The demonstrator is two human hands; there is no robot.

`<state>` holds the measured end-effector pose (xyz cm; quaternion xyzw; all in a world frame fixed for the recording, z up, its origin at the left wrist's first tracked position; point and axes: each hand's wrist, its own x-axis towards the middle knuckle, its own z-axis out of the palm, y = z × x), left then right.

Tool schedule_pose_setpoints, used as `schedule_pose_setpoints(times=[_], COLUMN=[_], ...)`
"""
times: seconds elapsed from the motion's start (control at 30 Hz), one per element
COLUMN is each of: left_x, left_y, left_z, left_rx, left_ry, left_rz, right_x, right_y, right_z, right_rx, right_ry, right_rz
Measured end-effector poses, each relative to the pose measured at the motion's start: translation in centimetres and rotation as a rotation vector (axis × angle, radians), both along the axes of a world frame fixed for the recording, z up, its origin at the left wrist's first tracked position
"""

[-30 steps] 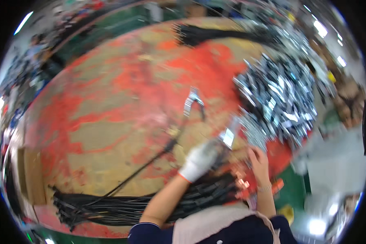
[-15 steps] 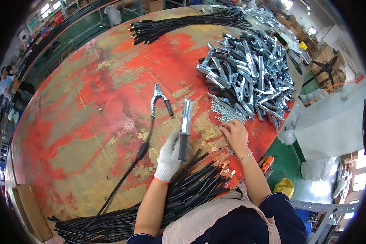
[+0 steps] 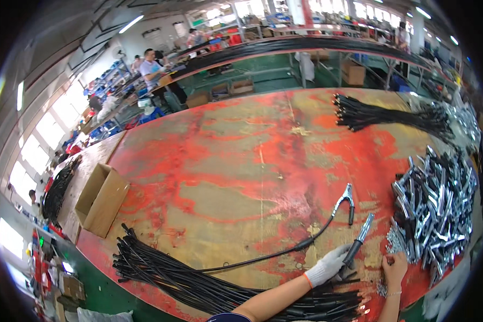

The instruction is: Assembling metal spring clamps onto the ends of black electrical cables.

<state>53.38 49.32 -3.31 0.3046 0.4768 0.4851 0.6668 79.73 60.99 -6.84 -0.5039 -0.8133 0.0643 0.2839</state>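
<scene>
On the worn red workbench (image 3: 241,161), the gloved left hand (image 3: 327,265) stays clamped on a metal-tipped handle (image 3: 358,244) beside the clamp cable (image 3: 316,233), while the bare right hand (image 3: 394,266), fingers pinched together, has dropped onto small screws (image 3: 396,244) below the steel-parts pile (image 3: 440,204).

the table (image 3: 241,161) is worn red over tan, the cables (image 3: 198,287) black, the glove (image 3: 327,265) white with an orange cuff.
</scene>
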Motion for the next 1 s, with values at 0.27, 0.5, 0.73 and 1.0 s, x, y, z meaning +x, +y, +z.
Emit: schedule_pose_setpoints(times=[0.27, 0.5, 0.73, 1.0], left_x=[1.2, 0.9, 0.8, 0.9], left_y=[0.8, 1.3, 0.8, 1.0], left_z=[-2.2, -2.4, -2.1, -3.4], left_rx=[0.147, 0.100, 0.136, 0.197], left_ry=[0.336, 0.374, 0.406, 0.449], left_rz=[0.063, 0.026, 0.065, 0.050], right_x=[-10.7, -11.9, -12.3, -12.4], right_y=[-3.7, -2.8, -2.9, -2.9], right_z=[4.5, 5.2, 6.4, 5.0], right_rx=[-0.108, 0.033, 0.064, -0.013], right_ry=[0.411, 0.244, 0.198, 0.265], right_rz=[0.260, 0.340, 0.424, 0.382])
